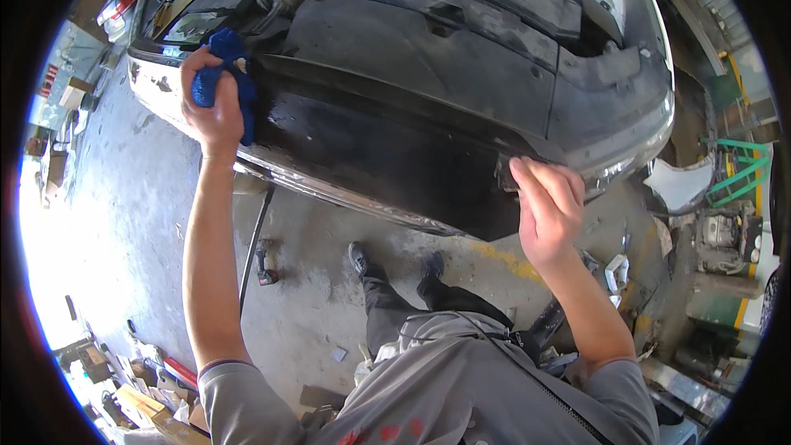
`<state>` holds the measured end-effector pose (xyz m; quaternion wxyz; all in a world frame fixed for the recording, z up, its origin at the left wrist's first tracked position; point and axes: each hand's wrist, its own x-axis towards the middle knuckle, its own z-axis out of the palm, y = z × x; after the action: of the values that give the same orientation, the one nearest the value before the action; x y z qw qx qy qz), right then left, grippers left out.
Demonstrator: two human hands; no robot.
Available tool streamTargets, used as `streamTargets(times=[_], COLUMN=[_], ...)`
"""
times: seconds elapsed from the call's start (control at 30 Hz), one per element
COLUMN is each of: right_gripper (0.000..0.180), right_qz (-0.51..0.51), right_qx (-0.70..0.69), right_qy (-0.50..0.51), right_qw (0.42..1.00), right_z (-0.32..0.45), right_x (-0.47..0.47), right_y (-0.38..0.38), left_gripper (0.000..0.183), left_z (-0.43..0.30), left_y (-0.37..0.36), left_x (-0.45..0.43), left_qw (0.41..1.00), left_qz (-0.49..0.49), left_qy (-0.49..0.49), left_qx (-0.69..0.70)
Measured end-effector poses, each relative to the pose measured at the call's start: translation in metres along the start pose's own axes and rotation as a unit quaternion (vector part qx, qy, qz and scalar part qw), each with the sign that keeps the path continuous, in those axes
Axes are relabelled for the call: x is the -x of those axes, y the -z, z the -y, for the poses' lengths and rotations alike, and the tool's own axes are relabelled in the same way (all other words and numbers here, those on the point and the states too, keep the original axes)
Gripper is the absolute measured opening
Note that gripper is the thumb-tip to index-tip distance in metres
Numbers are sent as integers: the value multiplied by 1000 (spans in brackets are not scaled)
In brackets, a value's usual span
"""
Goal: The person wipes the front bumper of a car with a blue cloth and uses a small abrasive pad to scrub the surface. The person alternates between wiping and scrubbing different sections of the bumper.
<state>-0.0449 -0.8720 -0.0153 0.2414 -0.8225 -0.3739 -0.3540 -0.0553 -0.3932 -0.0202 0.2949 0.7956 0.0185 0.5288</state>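
A long dark panel (383,148) with a glossy, spotted face lies across the front of a car whose engine bay is exposed. My left hand (216,102) is closed around a crumpled blue cloth (224,46) at the panel's left end. At the panel's right end, the fingers and thumb of my right hand (550,204) pinch the edge beside a small dark piece (505,172), whose kind I cannot tell. Behind the panel runs the dusty plastic radiator cover (420,49) of the car.
A cordless power tool (266,269) and a black rod or hose (254,241) are below the car's front. Boxes and loose parts (148,408) crowd the lower left. A green metal stand (738,173), a white body part (680,184) and an engine part (722,228) stand at right.
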Motion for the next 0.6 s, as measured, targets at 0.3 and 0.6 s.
streamTargets(times=[0.3,0.6], right_gripper=[16,26], right_qz=[-48,-9], right_qx=[-102,-9], right_qy=[42,35], right_qw=[993,999], right_z=[124,59], right_x=[-115,-53], right_y=[-156,-57], left_gripper=[29,28], left_z=[3,0], left_y=[-19,-3], left_x=[-5,-2], left_qw=[999,1000], left_qz=[23,-15], left_qy=[8,-14], left_qx=[21,7])
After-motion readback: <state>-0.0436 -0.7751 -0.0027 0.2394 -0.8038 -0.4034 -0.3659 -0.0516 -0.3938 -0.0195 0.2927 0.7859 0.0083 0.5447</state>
